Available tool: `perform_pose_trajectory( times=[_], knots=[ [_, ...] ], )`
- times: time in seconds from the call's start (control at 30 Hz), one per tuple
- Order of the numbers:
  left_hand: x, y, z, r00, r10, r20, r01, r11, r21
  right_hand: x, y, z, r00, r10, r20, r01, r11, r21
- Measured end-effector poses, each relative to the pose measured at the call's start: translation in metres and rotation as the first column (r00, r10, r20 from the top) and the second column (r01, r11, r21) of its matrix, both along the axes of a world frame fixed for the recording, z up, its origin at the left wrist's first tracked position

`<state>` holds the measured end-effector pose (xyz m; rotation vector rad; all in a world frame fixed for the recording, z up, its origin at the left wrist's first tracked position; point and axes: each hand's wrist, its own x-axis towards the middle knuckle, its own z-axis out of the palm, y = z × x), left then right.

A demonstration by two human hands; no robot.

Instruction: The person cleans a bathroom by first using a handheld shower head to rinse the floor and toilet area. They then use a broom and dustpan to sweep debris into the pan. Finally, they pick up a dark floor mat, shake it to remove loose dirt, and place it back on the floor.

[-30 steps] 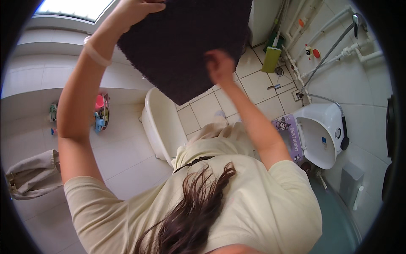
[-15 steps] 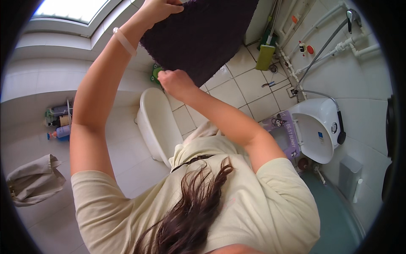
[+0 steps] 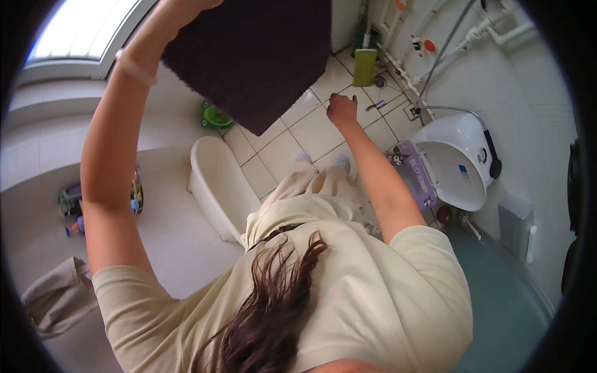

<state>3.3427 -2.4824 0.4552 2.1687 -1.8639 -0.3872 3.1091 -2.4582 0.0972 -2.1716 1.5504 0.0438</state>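
Note:
A dark purple shaggy mat [image 3: 255,59] hangs at the top of the view, its lower corner pointing down over the floor tiles. At the upper edge my left hand [image 3: 189,7] is closed on the mat's upper left part; the picture's rim cuts off some of the fingers. My right hand [image 3: 342,110] is off the mat, to the right of its lower corner, above the tiles. Nothing shows in it; its fingers are loosely bent, with a gap between thumb and fingers. A green basin [image 3: 216,117] stands behind the mat's left lower edge, partly hidden.
On the left stands a white bathtub [image 3: 202,168]; bottles [image 3: 74,205] and a grey-beige cloth [image 3: 59,297] are farther left. At right is a toilet [image 3: 457,171] with a purple mat [image 3: 410,171] beside it. A green mop head [image 3: 365,67] stands near the wall pipes.
My right hand has let go of the mat's lower edge and moved right. My left hand and the mat have shifted left and up in view. My slippers now show.

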Motion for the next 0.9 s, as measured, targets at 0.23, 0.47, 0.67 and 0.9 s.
perform_pose_trajectory(
  times=[0.23, 0.47, 0.67, 0.9],
  knots=[
    [0.051, 0.017, -0.016, 0.995, 0.043, 0.088, -0.021, 0.971, -0.237, -0.029, -0.039, 0.022, 0.931, -0.159, 0.327, 0.239, 0.946, -0.220],
    [0.008, 0.027, -0.084, 0.996, -0.018, 0.090, 0.032, 0.986, -0.162, -0.085, 0.000, -0.013, 0.911, -0.251, 0.328, 0.309, 0.941, -0.139],
    [0.018, 0.019, -0.148, 0.992, 0.047, 0.118, -0.045, 0.999, -0.019, -0.143, 0.076, -0.043, 0.865, -0.437, 0.247, 0.437, 0.898, 0.057],
    [0.036, 0.040, -0.210, 1.000, -0.001, 0.020, 0.002, 0.997, -0.081, -0.222, 0.189, -0.070, 0.748, -0.662, 0.046, 0.640, 0.738, 0.211]
  ],
)
